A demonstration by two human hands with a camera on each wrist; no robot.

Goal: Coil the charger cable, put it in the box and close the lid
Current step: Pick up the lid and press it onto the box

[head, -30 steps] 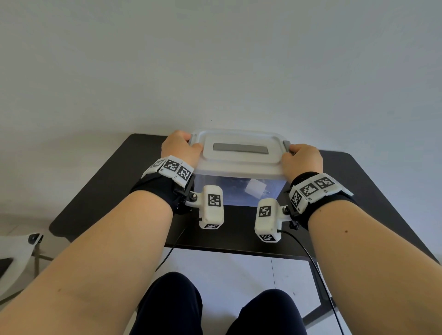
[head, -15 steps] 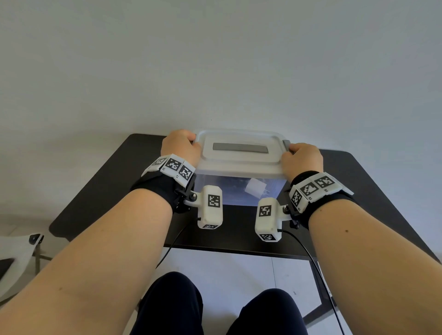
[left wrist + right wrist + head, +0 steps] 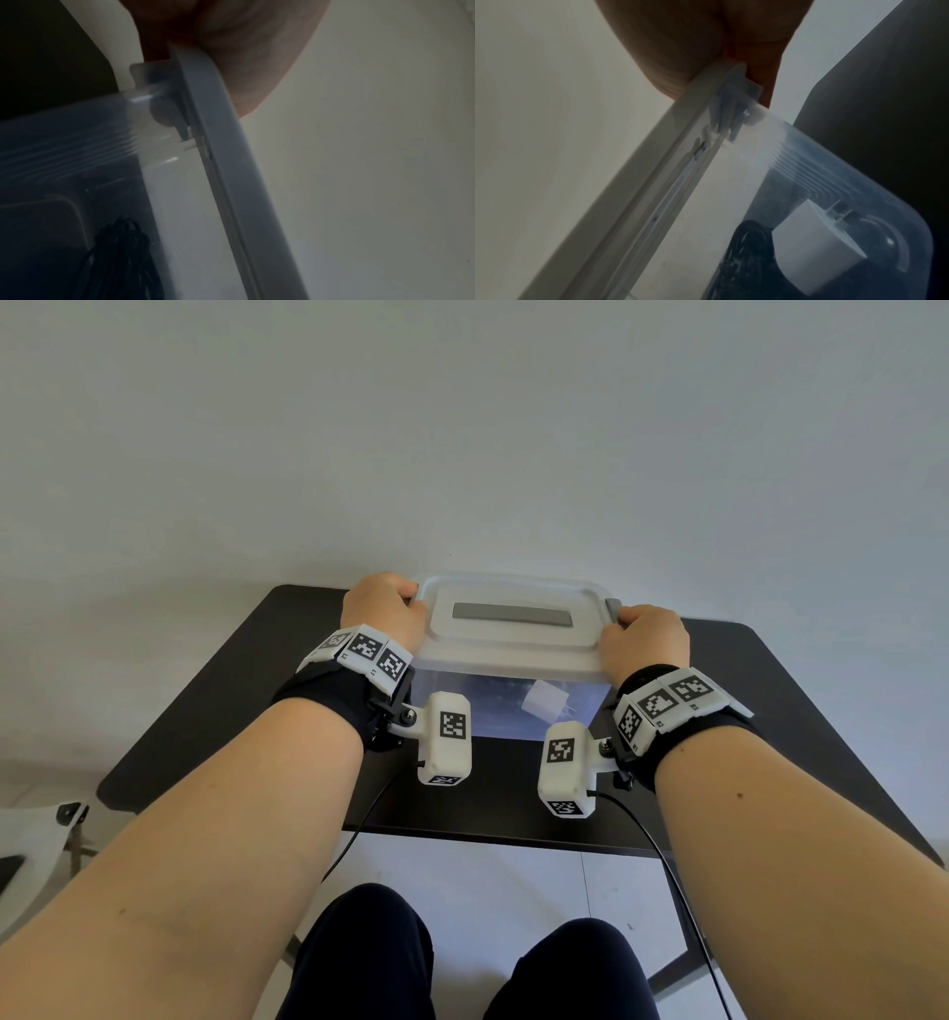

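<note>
Lid [image 3: 513, 629] sits on the clear box [image 3: 513, 711], long axis left-right, dead ahead. Left hand [image 3: 382, 611] and right hand [image 3: 644, 642] curl over opposite short ends, thumbs on top. Coiled cable [image 3: 749, 243] and plug [image 3: 544, 706] inside. Likely next: press both ends down. Bare counter [image 3: 770, 711] either side.

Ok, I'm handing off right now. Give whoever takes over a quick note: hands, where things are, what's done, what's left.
Left hand: grips the left end of the lid.
Right hand: grips the right end of the lid.
Things: the clear box stands on the black table with the lid on top. The white charger and the coiled black cable lie inside.
Done: cable coiled and boxed, lid placed.
Left: check that both ends are snapped down; the pictures don't show whether the side latches are fastened. Then let go.
</note>
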